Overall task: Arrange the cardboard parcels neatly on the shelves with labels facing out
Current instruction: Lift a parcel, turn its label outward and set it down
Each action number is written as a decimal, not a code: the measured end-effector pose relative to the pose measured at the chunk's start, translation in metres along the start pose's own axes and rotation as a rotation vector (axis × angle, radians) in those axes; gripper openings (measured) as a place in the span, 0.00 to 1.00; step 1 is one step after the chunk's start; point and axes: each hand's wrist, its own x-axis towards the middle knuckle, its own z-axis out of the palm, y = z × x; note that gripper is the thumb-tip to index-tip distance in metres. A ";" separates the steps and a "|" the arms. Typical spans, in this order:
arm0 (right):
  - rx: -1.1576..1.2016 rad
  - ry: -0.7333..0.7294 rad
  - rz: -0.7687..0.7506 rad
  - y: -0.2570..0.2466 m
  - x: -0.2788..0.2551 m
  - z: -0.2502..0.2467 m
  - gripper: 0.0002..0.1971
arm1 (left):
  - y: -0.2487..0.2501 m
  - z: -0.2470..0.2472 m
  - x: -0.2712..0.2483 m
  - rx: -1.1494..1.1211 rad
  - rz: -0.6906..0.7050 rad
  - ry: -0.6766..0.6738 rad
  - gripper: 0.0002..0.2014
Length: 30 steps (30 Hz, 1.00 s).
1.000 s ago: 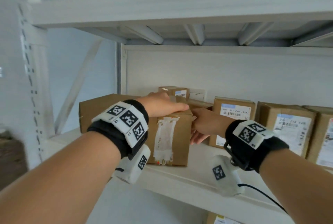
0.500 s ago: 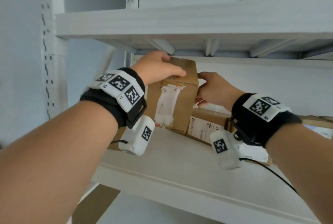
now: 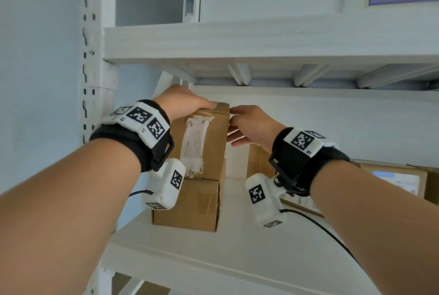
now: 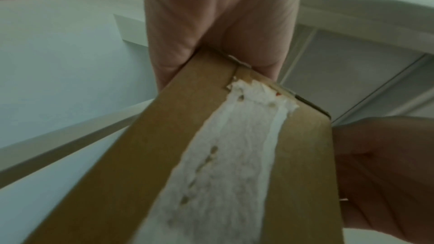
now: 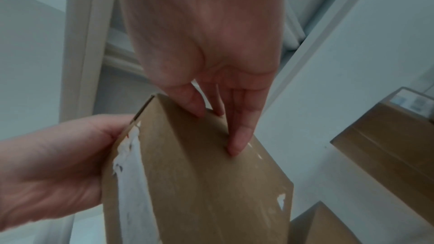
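Observation:
A tall brown parcel (image 3: 213, 142) with a torn white label strip on its front stands on top of a lower brown parcel (image 3: 187, 202) at the left end of the shelf. My left hand (image 3: 187, 104) grips its top left edge, fingers curled over the top (image 4: 265, 58). My right hand (image 3: 247, 126) touches the parcel's right side with straight fingers (image 5: 239, 136). In the right wrist view the parcel (image 5: 199, 183) shows this plain side, and no printed label is visible on it.
The white shelf board (image 3: 237, 259) runs to the right, where a brown box (image 3: 259, 161) and a labelled parcel (image 3: 394, 180) stand. The shelf above (image 3: 261, 42) hangs close over the held parcel. A perforated upright post (image 3: 90, 57) bounds the left side.
Both hands have lifted the torn-label parcel off the shelf board and brought it onto the lower box at the left. The head view has tilted upward.

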 end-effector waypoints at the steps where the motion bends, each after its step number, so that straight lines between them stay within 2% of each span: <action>1: -0.002 -0.001 0.001 0.000 0.004 0.002 0.18 | -0.004 0.000 0.006 0.004 -0.013 -0.017 0.24; 6: 0.024 -0.024 0.013 0.008 0.017 0.012 0.25 | -0.018 -0.001 0.026 0.097 -0.003 -0.055 0.21; 10: -0.029 -0.039 0.008 0.019 0.015 0.007 0.22 | -0.019 -0.001 0.034 0.213 0.035 -0.037 0.14; 13: -0.116 0.020 0.034 0.031 0.016 -0.014 0.19 | -0.009 0.002 0.039 0.335 0.100 0.001 0.09; 15: -0.141 0.081 0.068 0.039 0.018 -0.035 0.16 | 0.002 0.007 0.036 0.401 0.154 0.025 0.11; 17: -0.152 0.155 0.100 0.048 0.020 -0.058 0.15 | 0.015 0.015 0.031 0.427 0.208 0.041 0.17; 19: -0.183 0.238 0.137 0.061 0.025 -0.077 0.14 | 0.025 0.025 0.028 0.442 0.248 0.037 0.18; 22: -0.355 0.293 0.232 0.082 0.034 -0.089 0.16 | 0.028 0.038 0.029 0.486 0.269 0.006 0.15; 27: -0.736 0.186 0.337 0.107 0.041 -0.079 0.18 | 0.021 0.046 0.028 0.468 0.274 0.044 0.15; 30: -0.887 0.110 0.424 0.123 0.045 -0.076 0.23 | 0.020 0.045 0.029 0.434 0.263 0.044 0.15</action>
